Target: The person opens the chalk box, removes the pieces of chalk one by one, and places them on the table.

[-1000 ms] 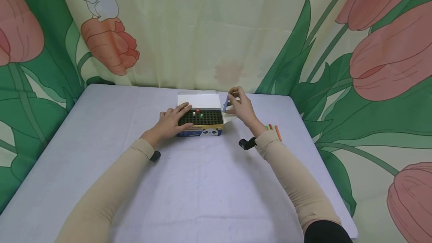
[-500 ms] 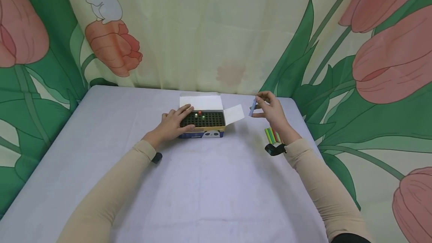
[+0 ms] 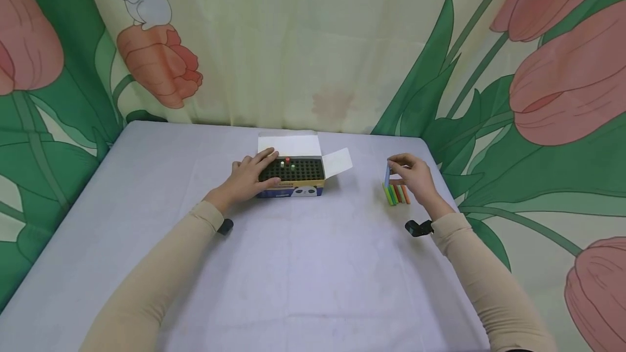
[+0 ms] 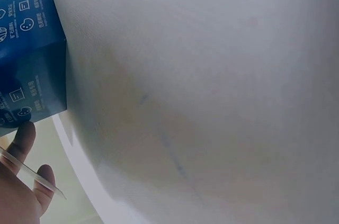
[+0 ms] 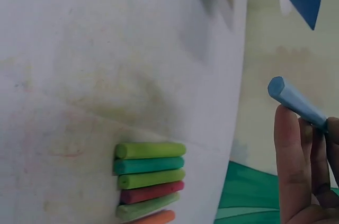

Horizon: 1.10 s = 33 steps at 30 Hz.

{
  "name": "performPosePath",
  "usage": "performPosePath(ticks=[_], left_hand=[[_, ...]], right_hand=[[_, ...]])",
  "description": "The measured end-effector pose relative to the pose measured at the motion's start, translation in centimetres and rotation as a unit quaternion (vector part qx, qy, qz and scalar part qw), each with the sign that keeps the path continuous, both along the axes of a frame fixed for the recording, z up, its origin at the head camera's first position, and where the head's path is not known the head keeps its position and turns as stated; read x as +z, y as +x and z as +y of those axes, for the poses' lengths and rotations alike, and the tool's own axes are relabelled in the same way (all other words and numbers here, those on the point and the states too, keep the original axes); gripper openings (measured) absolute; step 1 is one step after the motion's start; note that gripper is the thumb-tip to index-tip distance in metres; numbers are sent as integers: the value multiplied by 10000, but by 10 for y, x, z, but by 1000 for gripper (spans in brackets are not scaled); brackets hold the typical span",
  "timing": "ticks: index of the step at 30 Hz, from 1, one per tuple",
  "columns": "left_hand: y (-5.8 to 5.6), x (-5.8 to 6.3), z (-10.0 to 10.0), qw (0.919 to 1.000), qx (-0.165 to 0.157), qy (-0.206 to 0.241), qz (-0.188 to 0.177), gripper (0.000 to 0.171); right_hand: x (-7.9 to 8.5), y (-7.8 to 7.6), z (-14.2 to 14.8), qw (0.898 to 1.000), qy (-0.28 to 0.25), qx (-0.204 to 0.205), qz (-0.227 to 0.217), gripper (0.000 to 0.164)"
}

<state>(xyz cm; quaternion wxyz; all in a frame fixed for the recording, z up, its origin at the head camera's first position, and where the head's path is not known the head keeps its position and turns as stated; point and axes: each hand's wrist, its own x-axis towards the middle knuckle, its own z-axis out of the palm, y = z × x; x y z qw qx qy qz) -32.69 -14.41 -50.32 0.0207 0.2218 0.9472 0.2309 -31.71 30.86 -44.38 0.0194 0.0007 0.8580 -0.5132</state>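
A blue chalk stick is pinched by its far end in my right hand, clear of the table in the right wrist view. Below it lies a row of several coloured chalk sticks, green, teal, red and orange, side by side. My left hand rests on the left end of an opened chalk box, fingers over its far rim and thumb along the near one. Inside the box is a dark holder full of round holes; a white, a red and a green chalk end stick up from it.
The box's white lid stands folded back, and a side flap juts out to the right. A white cloth covers the table. Behind it hangs a curtain printed with tulips.
My right hand has carried the blue chalk from beside the box rightward, then down toward the row of chalk sticks. The left hand has stayed on the box.
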Motion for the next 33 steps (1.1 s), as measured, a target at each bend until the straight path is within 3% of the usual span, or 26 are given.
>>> performPosePath(ticks=[10, 25, 33], left_hand=[[2, 6, 2, 10000, -2, -35, -43, 83], [4, 4, 4, 10000, 34, -49, -38, 82], [5, 5, 4, 10000, 47, -3, -1, 81]], right_hand=[[-31, -3, 7, 9908, 1317, -176, -259, 33], [-55, -8, 10, 9785, 2055, 121, -77, 26], [-60, -11, 8, 9633, 2649, 326, 297, 25]])
